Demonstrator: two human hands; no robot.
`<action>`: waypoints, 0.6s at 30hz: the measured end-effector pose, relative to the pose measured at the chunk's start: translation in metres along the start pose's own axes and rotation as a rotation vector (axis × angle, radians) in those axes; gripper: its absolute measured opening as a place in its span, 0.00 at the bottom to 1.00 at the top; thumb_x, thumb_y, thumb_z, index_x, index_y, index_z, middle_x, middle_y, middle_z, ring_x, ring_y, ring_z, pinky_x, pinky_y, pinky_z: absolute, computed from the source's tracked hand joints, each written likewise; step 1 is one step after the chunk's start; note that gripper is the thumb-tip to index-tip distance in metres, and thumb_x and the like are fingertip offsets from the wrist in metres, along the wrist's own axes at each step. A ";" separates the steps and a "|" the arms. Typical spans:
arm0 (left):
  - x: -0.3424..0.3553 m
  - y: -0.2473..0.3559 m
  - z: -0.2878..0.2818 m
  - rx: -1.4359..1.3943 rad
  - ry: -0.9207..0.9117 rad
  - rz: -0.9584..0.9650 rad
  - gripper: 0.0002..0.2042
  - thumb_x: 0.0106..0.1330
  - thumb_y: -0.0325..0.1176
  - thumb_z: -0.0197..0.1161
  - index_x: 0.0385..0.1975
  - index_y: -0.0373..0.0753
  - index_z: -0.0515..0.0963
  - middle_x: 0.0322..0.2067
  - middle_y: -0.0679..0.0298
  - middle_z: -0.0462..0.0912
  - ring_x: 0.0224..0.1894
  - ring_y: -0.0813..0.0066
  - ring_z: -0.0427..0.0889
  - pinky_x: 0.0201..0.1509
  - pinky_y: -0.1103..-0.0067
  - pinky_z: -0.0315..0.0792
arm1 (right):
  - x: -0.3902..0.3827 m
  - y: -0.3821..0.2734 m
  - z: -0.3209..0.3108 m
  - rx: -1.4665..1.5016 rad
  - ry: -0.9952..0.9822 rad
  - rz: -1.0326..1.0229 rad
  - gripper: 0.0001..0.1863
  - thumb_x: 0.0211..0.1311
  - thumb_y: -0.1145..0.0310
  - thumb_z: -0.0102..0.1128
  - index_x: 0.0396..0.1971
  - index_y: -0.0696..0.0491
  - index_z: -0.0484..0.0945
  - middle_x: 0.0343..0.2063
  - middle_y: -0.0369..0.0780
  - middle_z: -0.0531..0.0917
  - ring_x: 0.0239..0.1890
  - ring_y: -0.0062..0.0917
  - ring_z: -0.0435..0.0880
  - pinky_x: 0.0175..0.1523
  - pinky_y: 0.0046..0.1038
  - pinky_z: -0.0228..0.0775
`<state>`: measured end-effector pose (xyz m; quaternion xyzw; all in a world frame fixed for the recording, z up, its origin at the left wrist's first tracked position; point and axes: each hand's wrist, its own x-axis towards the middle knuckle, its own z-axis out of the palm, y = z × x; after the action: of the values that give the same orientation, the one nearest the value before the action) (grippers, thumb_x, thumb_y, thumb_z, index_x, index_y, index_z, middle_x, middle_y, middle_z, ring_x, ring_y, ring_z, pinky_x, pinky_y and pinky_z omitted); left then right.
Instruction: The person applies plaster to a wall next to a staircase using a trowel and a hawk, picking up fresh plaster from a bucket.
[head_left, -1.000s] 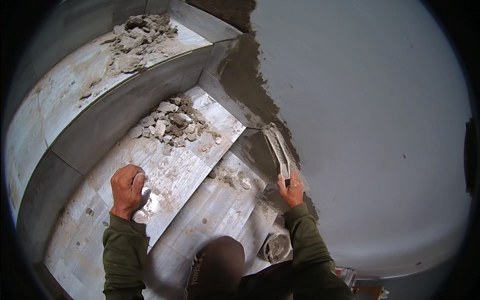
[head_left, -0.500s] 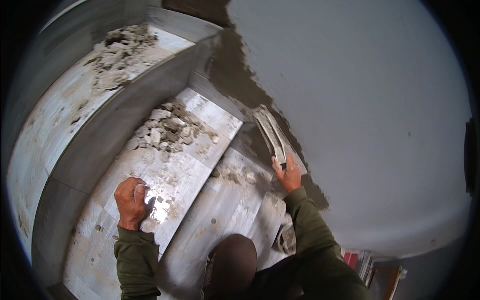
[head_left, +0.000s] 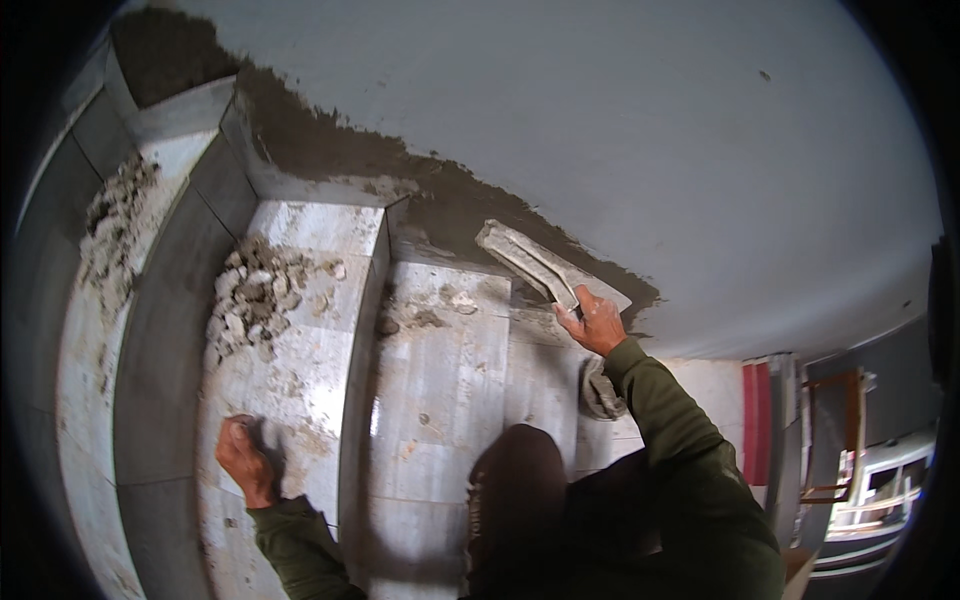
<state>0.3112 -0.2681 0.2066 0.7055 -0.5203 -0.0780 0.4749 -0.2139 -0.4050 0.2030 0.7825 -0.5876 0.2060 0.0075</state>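
My right hand (head_left: 595, 320) grips the handle of a plastering trowel (head_left: 535, 262), a long flat blade smeared with grey mortar. The blade lies along the wall, over the lower part of a dark band of damp mortar (head_left: 440, 205) that follows the stepped tile edge. My left hand (head_left: 243, 460) is closed in a fist on the tiled stair tread (head_left: 290, 385), apart from the trowel. Its fingertips are curled out of sight. Beyond that fist, a heap of crumbly mortar lumps (head_left: 255, 295) sits on the same tread.
More mortar rubble (head_left: 115, 225) lies on the higher step at left. The smooth grey wall (head_left: 620, 120) rises beyond the band. A crumpled, dirty grey item (head_left: 600, 390) lies below my right wrist. Far right are a red strip (head_left: 756, 425) and a wooden frame (head_left: 835, 435).
My view has turned, shifting the stairs leftward. The trowel has slid along the mortar band, away from the step corner toward the band's lower end. My left fist stays on the tread.
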 end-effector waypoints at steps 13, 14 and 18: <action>0.004 0.001 0.005 0.034 -0.007 0.059 0.24 0.69 0.47 0.43 0.24 0.32 0.76 0.14 0.62 0.66 0.17 0.74 0.63 0.23 0.75 0.57 | 0.069 -0.027 0.077 0.075 0.384 -0.086 0.18 0.51 0.57 0.66 0.22 0.55 0.69 0.17 0.44 0.77 0.17 0.40 0.77 0.21 0.36 0.68; 0.004 0.002 0.005 0.038 0.008 0.048 0.24 0.69 0.47 0.43 0.24 0.32 0.76 0.14 0.62 0.66 0.17 0.74 0.63 0.23 0.75 0.57 | 0.073 -0.031 0.077 0.076 0.421 -0.072 0.18 0.51 0.57 0.66 0.22 0.55 0.69 0.17 0.44 0.77 0.17 0.39 0.77 0.21 0.36 0.69; 0.005 0.001 0.004 0.037 -0.002 0.057 0.25 0.69 0.48 0.43 0.23 0.32 0.76 0.16 0.59 0.72 0.19 0.69 0.69 0.25 0.74 0.61 | 0.094 -0.043 0.077 -0.008 0.431 -0.083 0.18 0.52 0.57 0.66 0.21 0.54 0.68 0.16 0.43 0.77 0.17 0.38 0.78 0.20 0.35 0.70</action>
<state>0.3107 -0.2745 0.2071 0.6990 -0.5420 -0.0552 0.4633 -0.1287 -0.4968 0.1737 0.7438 -0.5406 0.3655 0.1446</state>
